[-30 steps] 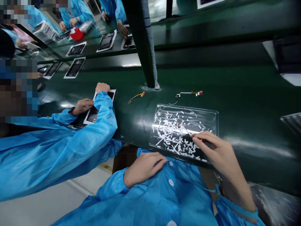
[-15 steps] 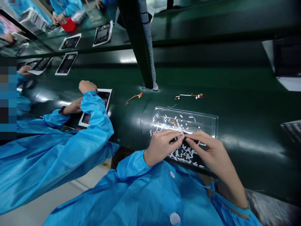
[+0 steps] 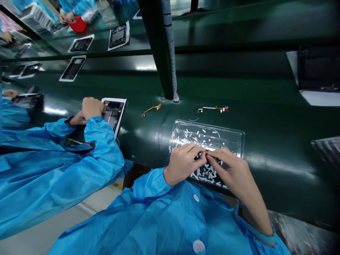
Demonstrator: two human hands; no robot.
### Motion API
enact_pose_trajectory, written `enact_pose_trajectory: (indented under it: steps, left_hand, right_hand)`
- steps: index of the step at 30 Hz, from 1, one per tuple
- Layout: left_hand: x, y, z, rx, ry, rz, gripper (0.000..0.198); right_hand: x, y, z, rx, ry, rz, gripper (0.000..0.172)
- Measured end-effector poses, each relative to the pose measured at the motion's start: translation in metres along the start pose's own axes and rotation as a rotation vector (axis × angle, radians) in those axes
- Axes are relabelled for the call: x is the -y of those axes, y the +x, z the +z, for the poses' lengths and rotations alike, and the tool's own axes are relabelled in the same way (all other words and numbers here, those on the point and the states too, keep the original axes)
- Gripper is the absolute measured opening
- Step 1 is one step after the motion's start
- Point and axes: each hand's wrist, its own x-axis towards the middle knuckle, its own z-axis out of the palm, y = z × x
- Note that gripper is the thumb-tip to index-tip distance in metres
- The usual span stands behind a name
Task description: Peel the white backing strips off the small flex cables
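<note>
My left hand [image 3: 183, 162] and my right hand [image 3: 233, 169] meet fingertip to fingertip over a clear plastic tray [image 3: 231, 136]. Both are closed in a pinch around a small flex cable [image 3: 206, 152], now mostly hidden by the fingers. Many small white strips [image 3: 208, 172] lie scattered in the tray below. Beyond its far edge, a flex cable with a white middle [image 3: 209, 107] and orange ends rests on the green bench. Another, orange flex cable [image 3: 152, 109] lies farther left.
A dark post with a taped cable [image 3: 171, 53] rises from the bench [image 3: 265, 120] ahead. To the left, a co-worker's hands [image 3: 91, 108] work at a device frame on a white sheet [image 3: 120, 117]. Another device frame [image 3: 321, 67] lies at far right, above a clear tray [image 3: 328, 150].
The held flex cable's white strip and orange end, seen above my fingertips before, no longer show. My hands stay nearly in place. The co-worker's hands have shifted slightly down and left.
</note>
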Motion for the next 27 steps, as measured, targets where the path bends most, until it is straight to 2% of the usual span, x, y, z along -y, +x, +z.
enact_pose_trajectory:
  steps: [4,10,13,15,18,20,23,27]
  left_hand:
    - [0.008,0.000,0.001,0.018,0.042,-0.004,0.010]
    - [0.034,0.001,-0.004,0.038,0.001,-0.146,0.007]
    - [0.038,0.005,-0.013,0.073,-0.112,-0.192,0.013]
    - [0.033,0.009,-0.019,0.096,-0.224,-0.194,0.015]
    - [0.019,0.018,-0.027,0.213,-0.449,-0.109,0.011]
    - [0.010,0.023,-0.029,0.294,-0.555,-0.013,0.018]
    - [0.004,0.027,-0.027,0.308,-0.563,0.056,0.019]
    - [0.007,0.027,-0.022,0.214,-0.565,-0.027,0.015]
  right_hand:
    - [-0.006,-0.008,-0.005,-0.024,0.012,0.068,0.027]
    - [-0.015,-0.035,-0.050,-0.227,0.065,0.188,0.024]
    - [-0.014,-0.039,-0.063,-0.341,0.090,0.196,0.053]
    - [-0.011,-0.033,-0.063,-0.273,0.092,0.175,0.067]
    - [-0.005,-0.015,-0.056,0.003,0.015,0.068,0.070]
    - [0.000,-0.001,-0.050,0.117,-0.034,-0.033,0.070]
    - [0.006,0.013,-0.041,0.112,-0.106,-0.115,0.070]
    - [0.010,0.017,-0.034,0.030,-0.164,-0.145,0.062]
